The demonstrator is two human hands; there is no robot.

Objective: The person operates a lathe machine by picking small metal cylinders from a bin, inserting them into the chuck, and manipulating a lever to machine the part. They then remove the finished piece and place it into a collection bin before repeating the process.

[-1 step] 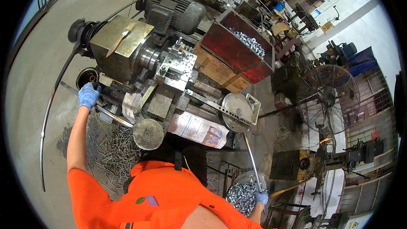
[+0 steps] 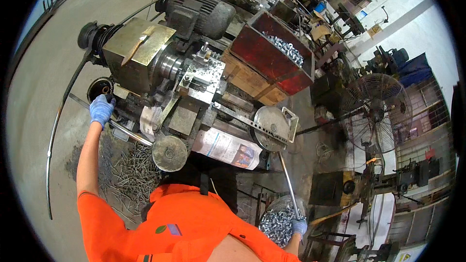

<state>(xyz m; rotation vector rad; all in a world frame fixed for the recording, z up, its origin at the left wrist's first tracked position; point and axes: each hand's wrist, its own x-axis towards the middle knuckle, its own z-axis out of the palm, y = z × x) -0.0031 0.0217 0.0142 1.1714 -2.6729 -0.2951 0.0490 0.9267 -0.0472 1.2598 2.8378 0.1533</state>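
My left hand (image 2: 101,110), in a blue glove, is closed round a long metal bar (image 2: 130,132) on the near left side of a greasy lathe-like machine (image 2: 138,53). Beside its fingertips is a dark round cup (image 2: 99,85). At lower right my right hand (image 2: 299,227), also gloved in blue, grips the low end of a steel lever (image 2: 288,179). That lever slopes up to a round metal disc (image 2: 272,122) on the machine. Under the right hand sits a basket of small shiny metal parts (image 2: 275,225). A bright metal block (image 2: 203,78) with loose bits on it faces the spindle (image 2: 171,66).
A red bin (image 2: 257,48) of metal parts rests on a wooden crate (image 2: 247,80) behind the machine. A brush (image 2: 138,46) lies on the headstock. Metal scrap (image 2: 133,174) is heaped on the floor at left. A large fan (image 2: 376,111) stands at right.
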